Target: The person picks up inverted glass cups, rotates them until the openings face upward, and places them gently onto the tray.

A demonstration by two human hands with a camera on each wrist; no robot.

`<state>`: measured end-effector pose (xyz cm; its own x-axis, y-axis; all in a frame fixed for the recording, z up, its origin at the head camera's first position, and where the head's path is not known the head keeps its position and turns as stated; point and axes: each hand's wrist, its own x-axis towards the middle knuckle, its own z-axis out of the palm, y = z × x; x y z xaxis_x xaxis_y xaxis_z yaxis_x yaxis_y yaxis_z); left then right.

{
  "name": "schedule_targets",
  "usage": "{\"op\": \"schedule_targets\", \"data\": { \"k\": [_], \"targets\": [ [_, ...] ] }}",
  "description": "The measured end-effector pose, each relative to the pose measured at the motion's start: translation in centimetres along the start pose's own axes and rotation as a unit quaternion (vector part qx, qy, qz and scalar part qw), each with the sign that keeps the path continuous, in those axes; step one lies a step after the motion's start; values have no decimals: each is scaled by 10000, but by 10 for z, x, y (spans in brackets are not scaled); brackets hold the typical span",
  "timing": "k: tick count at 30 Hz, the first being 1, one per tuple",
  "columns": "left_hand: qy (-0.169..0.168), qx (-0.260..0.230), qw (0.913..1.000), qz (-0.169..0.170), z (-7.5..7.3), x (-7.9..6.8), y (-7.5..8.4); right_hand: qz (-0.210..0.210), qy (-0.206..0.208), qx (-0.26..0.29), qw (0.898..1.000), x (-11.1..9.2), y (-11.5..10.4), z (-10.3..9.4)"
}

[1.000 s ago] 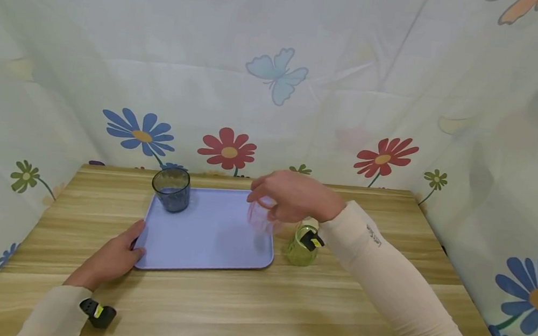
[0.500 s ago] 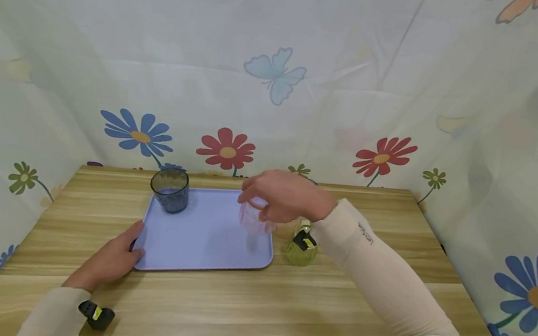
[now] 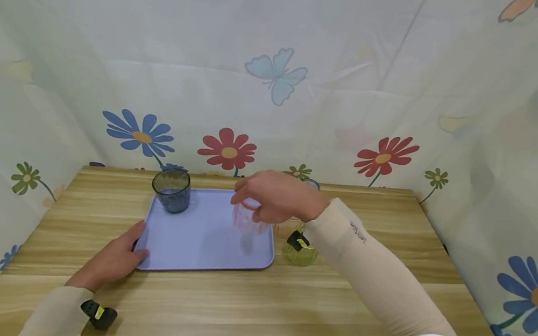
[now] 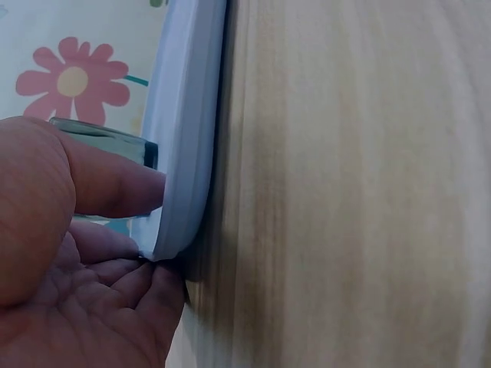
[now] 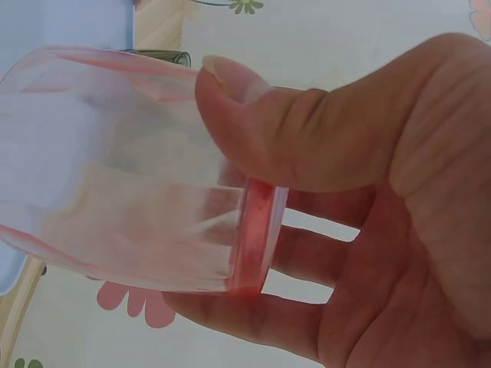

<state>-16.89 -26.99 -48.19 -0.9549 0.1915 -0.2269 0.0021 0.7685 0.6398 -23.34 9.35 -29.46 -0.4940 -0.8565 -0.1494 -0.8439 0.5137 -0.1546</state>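
My right hand (image 3: 273, 195) holds a clear pink glass (image 3: 246, 222) near its rim, over the right part of the lavender-blue tray (image 3: 203, 248). In the right wrist view, the thumb and fingers lie on opposite sides of the pink glass (image 5: 146, 207). At the tray's near left corner, my left hand (image 3: 111, 258) grips the edge. The left wrist view has the thumb on the inner side of the tray rim (image 4: 184, 153) and the fingers curled at its outer side. A dark grey glass (image 3: 171, 194) stands in the tray's far left corner.
Right of the tray stands a yellow-green glass (image 3: 301, 256), partly behind the right wrist camera (image 3: 298, 241). Behind it, an amber-tinted glass (image 3: 287, 228) and a blue-rimmed glass (image 3: 313, 183) show partly past the arm. A floral curtain (image 3: 198, 91) encloses the wooden table (image 3: 216, 309).
My right hand has moved left with the pink glass, farther in over the tray. More of the glasses behind the right arm shows. The left hand stays at the tray's corner.
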Motion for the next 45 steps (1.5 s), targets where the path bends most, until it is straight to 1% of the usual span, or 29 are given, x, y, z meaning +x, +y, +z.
{"op": "schedule_targets", "data": {
  "k": [9,15,18,20,23,25,30,34,38,41,45],
  "targets": [
    [-66,-117,9998,-123,-3,0,3,110,-103,26,9999,7,-5,0],
    [8,-148,9999,16,-1,-1,8,103,-111,-61,9999,9,-10,0],
    [130,-8,9999,92,2,-1,12,87,-103,-64,9999,10,-11,0],
    [216,154,9996,53,4,-1,15,115,-78,-61,9999,12,-12,0],
    [278,254,9993,-36,7,-2,22,157,-74,-36,9998,13,-13,2],
    [285,261,9992,-46,9,-3,26,186,-88,-11,9998,13,-13,4],
    [309,195,9993,98,12,-5,39,210,-86,10,9997,13,-13,6],
    [290,-20,9993,215,14,-4,49,164,-8,5,9999,13,-12,5],
    [220,-194,9993,249,18,-1,58,149,55,14,9999,13,-12,6],
    [173,-321,9988,322,23,3,64,166,52,18,9998,13,-12,7],
    [89,-645,9968,472,30,10,73,85,99,-47,9999,13,-12,8]
  ]
}}
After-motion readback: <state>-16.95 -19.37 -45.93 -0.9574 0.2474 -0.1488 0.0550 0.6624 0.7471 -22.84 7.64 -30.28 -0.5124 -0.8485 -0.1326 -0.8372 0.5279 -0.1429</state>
